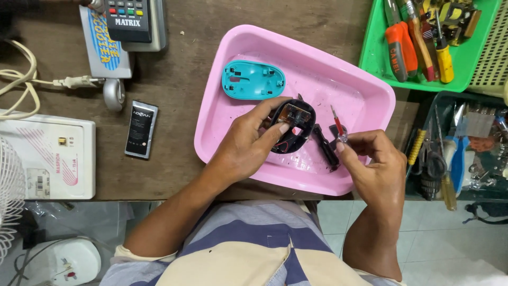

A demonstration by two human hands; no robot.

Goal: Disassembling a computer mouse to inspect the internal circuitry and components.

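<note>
Left hand (248, 145) held the black, opened-up bottom half of a computer mouse (292, 127) over the pink plastic tray (370, 100), with the thumb pressed on the shiny part inside. Right hand (373, 169) pinched a small screwdriver with a red handle (338, 127) between its fingers, tip pointing down just beside the mouse half. A teal plastic mouse cover (253, 80) lay apart in the far left corner of the tray, so the mouse was already taken open. A little black piece (325, 145) sat in the tray between the two hands. It looked like the inside work was about halfway, with the cover not yet back on. On the wooden table (180, 79) lay a flat black phone battery (141, 129), and a green basket of tools (381, 63) stood near the tray.
</note>
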